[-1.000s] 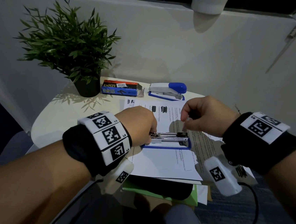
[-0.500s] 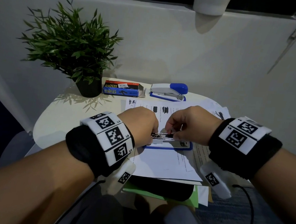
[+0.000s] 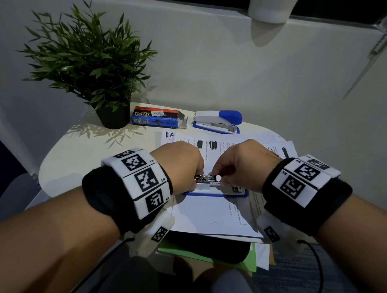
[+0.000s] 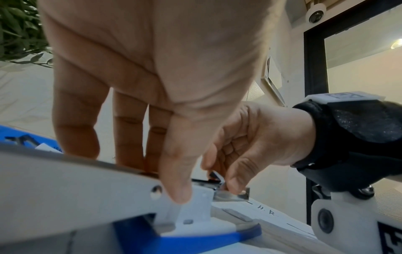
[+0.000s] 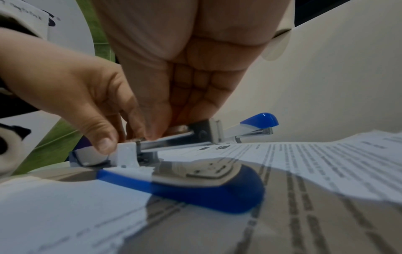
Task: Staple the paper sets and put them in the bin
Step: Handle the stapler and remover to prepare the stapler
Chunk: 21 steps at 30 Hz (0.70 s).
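Note:
An opened blue and white stapler (image 3: 216,193) lies on a stack of printed papers (image 3: 204,219) in the middle of the table. My left hand (image 3: 196,177) grips its hinge end, thumb on the white block (image 4: 176,189), fingers behind. My right hand (image 3: 216,176) pinches the bare metal magazine (image 5: 174,141) from above with thumb and fingertips. Anything small between those fingertips is hidden. The blue base (image 5: 206,194) lies flat on the sheets (image 5: 326,163). No bin shows in any view.
At the back of the round white table (image 3: 79,158) stand a potted plant (image 3: 89,63), a box of staples (image 3: 155,117) and a second, closed stapler (image 3: 217,121). A green folder (image 3: 252,260) and a black object (image 3: 206,245) stick out under the papers at the near edge.
My right hand came down and to the left from above the papers onto the stapler's magazine. My left hand kept its hold on the hinge end.

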Available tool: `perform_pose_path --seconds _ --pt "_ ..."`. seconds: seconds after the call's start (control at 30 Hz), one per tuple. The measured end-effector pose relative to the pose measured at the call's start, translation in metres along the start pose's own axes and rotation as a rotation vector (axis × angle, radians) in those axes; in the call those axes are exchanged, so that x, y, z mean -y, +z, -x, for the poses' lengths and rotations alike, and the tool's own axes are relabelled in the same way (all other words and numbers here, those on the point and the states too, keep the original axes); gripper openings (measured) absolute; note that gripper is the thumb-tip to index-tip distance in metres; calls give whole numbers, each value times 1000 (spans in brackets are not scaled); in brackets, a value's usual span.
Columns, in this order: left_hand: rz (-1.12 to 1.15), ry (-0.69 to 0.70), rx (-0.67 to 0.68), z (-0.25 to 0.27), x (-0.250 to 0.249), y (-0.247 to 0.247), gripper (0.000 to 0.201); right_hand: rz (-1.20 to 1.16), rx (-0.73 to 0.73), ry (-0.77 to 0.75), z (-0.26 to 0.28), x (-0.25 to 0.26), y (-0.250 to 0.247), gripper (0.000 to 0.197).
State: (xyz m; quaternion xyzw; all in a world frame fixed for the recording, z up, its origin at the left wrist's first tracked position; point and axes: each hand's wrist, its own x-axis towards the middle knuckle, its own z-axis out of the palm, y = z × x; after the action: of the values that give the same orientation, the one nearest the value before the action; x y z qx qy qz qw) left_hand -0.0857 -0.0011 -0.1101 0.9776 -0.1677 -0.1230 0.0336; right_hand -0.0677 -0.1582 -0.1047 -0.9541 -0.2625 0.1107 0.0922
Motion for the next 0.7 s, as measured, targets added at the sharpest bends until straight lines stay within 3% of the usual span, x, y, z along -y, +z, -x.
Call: perform_pose_path --seconds 0.2,0.5,0.7 --pt "5 6 -5 0 1 0 27 -41 -2 7 0 -2 2 23" --pt "4 0 5 0 1 1 26 -442 -102 67 -5 -9 -4 20" --pt "4 -6 -4 -1 0 1 27 -251 13 33 -6 -1 2 16"
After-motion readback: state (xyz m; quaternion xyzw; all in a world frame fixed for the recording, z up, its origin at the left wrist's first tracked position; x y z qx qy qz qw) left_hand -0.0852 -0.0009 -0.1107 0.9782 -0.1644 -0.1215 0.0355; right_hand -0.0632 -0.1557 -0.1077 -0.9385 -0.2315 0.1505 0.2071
